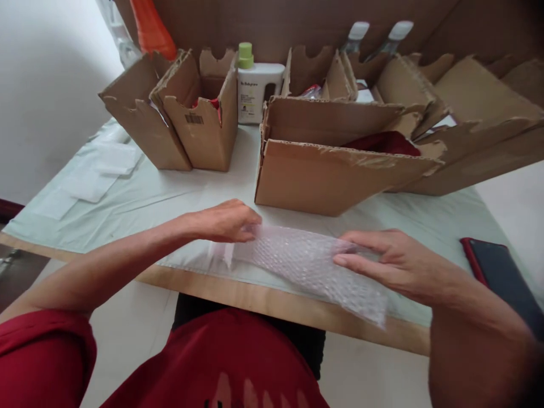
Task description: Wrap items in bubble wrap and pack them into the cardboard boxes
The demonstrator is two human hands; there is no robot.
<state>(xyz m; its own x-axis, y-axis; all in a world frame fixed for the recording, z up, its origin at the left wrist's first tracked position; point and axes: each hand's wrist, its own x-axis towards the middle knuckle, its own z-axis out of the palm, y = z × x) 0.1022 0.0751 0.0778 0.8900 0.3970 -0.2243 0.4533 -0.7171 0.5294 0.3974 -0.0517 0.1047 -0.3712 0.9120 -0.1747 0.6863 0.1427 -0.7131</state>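
Note:
A clear, pinkish bubble wrap bag (301,255) stretches between my hands near the table's front edge, its right end hanging past that edge. With closed fingers, my left hand (232,221) grips the upper left part of it, where a loose flap (227,255) sticks out. My right hand (391,260) pinches its upper edge on the right between thumb and fingers. Whether anything lies inside the bag I cannot tell.
Behind the hands stands a wide cardboard box (323,178) with dark red cloth inside. More cardboard boxes (204,133) flank a white detergent bottle (255,90). Flat plastic bags (91,178) lie at left, a phone (505,277) at right. Two white-capped bottles (357,34) stand at back.

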